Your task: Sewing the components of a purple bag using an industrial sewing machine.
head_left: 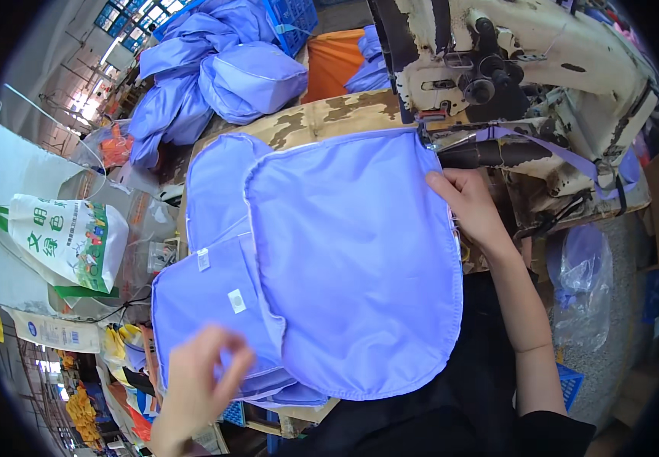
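A smooth lavender fabric panel (352,266) with rounded, corded edges lies over more lavender pieces (219,186), its top right corner at the sewing machine (604,53). A white tag (236,301) with a pale round mark sits on the lower piece. The right hand (467,199) lays its thumb on the panel's edge; whether fingers pinch beneath cannot be told. The left hand (204,369), blurred and curled, hovers over the tagged piece, its grip unclear. Worn, flaking tabletop (322,118) shows beyond the panel. Leftward hangs a white bag (70,236) with green printed characters.

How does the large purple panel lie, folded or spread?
Spread: the large purple panel shows its broad face and rounded corners, the right hand at its edge.
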`<state>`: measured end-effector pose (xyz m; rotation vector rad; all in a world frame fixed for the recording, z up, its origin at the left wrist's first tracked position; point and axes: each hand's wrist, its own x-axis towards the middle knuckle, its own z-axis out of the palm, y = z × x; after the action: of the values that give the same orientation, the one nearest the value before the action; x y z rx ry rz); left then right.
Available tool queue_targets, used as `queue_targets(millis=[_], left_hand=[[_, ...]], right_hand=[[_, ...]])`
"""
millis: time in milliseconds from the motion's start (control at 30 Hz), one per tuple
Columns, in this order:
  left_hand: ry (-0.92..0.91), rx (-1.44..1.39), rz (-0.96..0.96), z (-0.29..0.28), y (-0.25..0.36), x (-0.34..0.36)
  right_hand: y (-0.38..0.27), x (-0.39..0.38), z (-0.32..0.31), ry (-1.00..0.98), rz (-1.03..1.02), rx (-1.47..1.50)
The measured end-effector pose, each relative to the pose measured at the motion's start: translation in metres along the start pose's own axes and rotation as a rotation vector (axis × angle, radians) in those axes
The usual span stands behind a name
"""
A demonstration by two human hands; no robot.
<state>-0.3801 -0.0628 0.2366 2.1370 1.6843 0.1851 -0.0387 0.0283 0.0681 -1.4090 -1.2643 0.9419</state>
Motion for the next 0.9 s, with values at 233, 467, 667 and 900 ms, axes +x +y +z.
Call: queue_targets(millis=[233, 467, 667, 900], left_hand=[[-0.025, 0.187, 0.015, 0.057, -0.056, 0.088], [-0.011, -0.318, -0.192, 0.006, -0.041, 0.081], [0.085, -0.657, -0.12, -0.012, -0.017, 0.083], [0.005, -0.906, -0.126, -0.023, -0.014, 0.103]], right_hand=[[-0.022, -0.029, -0.018, -0.169, 0.041, -0.431], [-0.006, -0.027, -0.011, -0.13, 0.087, 0.187], [0.007, 0.007, -0.009, -0.092, -0.005, 0.278], [0.014, 0.03, -0.015, -0.095, -0.118, 0.197]])
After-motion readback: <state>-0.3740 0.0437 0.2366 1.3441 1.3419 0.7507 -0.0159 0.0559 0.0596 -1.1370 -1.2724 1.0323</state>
